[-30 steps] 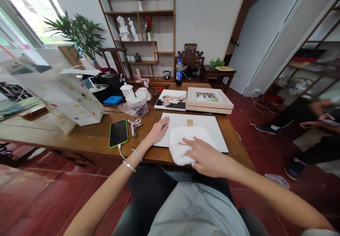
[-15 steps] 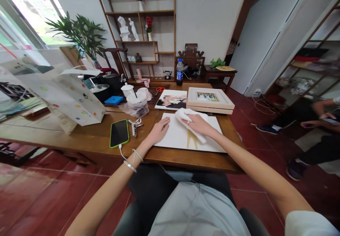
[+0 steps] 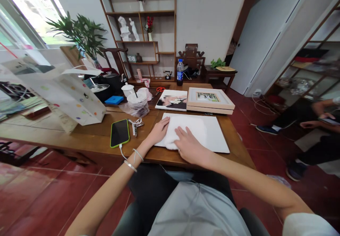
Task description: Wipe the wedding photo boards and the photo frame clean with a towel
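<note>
A flat white panel (image 3: 216, 138) with a dark edge lies near the table's front. Over its left and middle part is a fluffy white cloth (image 3: 196, 126). My right hand (image 3: 190, 145) presses down on this cloth, two fingers stretched over its top and the other fingers bent at its near edge. My left hand (image 3: 159, 131) rests flat at the panel's left edge, its fingertips beside the cloth and its fingers extended. The yellow shape on the panel is hidden now.
Behind the panel lie a photo print (image 3: 172, 100) and stacked pale frames (image 3: 211, 99). A phone (image 3: 119, 133) on a cable and a silvery clip-like object (image 3: 136, 125) are to the left. Farther back are a bagged cup (image 3: 136, 101), a bottle (image 3: 180, 73) and a paper bag (image 3: 79, 101). Another person sits at right.
My right hand has moved left and nearer to me with the white cloth, which now lies flatter. The panel's right part is uncovered. My left hand has stayed in place.
</note>
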### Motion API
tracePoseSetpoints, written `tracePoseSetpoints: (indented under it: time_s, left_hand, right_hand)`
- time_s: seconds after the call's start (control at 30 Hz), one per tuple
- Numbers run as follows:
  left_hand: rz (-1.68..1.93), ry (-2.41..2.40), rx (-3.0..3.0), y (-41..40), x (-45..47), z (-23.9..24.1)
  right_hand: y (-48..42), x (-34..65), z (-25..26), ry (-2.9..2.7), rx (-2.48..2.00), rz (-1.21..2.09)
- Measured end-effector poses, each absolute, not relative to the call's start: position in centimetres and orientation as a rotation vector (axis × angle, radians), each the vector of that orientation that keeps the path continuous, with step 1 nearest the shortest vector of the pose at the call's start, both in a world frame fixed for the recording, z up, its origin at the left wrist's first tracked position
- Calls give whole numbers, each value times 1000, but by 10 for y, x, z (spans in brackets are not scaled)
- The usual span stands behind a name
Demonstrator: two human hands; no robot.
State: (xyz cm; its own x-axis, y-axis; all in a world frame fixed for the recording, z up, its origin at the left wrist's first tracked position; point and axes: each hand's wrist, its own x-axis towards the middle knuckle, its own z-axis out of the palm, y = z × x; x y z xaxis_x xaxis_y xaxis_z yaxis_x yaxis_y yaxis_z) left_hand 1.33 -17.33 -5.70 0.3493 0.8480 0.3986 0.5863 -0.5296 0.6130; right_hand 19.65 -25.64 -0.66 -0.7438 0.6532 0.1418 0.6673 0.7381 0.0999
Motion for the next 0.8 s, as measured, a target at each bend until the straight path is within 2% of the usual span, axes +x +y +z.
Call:
tracePoseSetpoints:
  time_s: [0.23, 0.47, 0.6, 0.8]
  left_hand:
    - [1014, 1271, 2237, -172, 12, -61]
    - [986, 1326, 2262, -173, 15, -58]
    - [989, 1328, 2240, -174, 15, -57]
    - [989, 1329, 2258, -173, 14, -58]
  right_hand:
    - [-293, 215, 28, -2975, -833, 160]
    - [-237, 244, 55, -2786, -814, 691]
    - [-204, 246, 48, -2631, -927, 627]
    - [-184, 228, 22, -2640, -1249, 193]
